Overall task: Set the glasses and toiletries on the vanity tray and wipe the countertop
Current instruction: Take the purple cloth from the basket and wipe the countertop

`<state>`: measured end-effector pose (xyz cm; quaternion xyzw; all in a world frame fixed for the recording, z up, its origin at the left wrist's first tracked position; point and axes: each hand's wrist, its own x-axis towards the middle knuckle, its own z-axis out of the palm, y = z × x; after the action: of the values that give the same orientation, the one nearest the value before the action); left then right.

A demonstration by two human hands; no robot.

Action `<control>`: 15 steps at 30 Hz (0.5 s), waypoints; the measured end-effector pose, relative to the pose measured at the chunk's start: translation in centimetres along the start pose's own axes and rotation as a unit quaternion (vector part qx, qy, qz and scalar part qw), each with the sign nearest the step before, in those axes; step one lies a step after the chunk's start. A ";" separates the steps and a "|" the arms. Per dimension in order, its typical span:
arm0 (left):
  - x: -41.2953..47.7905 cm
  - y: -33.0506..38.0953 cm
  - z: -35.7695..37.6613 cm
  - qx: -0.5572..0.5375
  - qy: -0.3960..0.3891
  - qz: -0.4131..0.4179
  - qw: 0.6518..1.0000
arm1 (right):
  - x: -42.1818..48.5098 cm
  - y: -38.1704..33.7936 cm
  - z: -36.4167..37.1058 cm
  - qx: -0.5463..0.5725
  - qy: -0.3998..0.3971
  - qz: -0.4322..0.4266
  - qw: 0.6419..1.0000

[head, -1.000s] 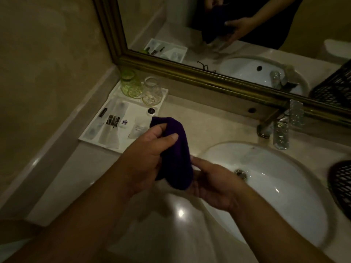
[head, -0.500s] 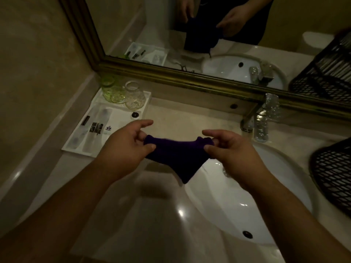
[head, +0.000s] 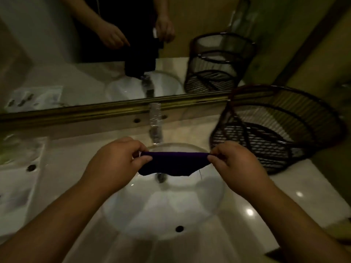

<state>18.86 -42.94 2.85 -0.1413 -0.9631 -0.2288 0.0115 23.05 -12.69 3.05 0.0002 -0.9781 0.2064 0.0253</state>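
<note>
A dark purple cloth (head: 173, 164) is stretched flat in the air above the white sink basin (head: 163, 204). My left hand (head: 115, 160) pinches its left corner and my right hand (head: 235, 164) pinches its right corner. The white vanity tray (head: 22, 179) lies on the countertop at the far left, blurred, with a small dark cap (head: 31, 167) and packets on it. A greenish glass (head: 4, 154) shows only as a blur at the left edge.
A clear-handled faucet (head: 156, 128) stands behind the basin under the gold mirror frame (head: 114, 111). A black wire basket (head: 275, 133) sits on the counter at the right. The glossy countertop (head: 256, 205) runs around the sink.
The view has swung right, from the tray to the sink. My hands have pulled apart and spread the bunched cloth out wide over the basin.
</note>
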 end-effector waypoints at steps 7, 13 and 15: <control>6.9 14.0 3.8 -0.020 -0.041 0.097 0.994 | -4.3 9.8 -9.0 0.078 0.090 0.160 0.980; 12.3 23.8 6.2 -0.040 -0.021 0.123 0.991 | -3.6 15.7 -14.7 0.253 0.140 0.269 0.919; 14.0 26.0 7.0 -0.038 -0.016 0.111 0.993 | -2.4 16.9 -15.2 0.296 0.169 0.301 0.891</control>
<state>12.96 -13.92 9.20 -0.2510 -0.9321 -0.2605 0.0158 26.05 8.90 10.01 -0.3213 -0.8060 0.4810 0.1255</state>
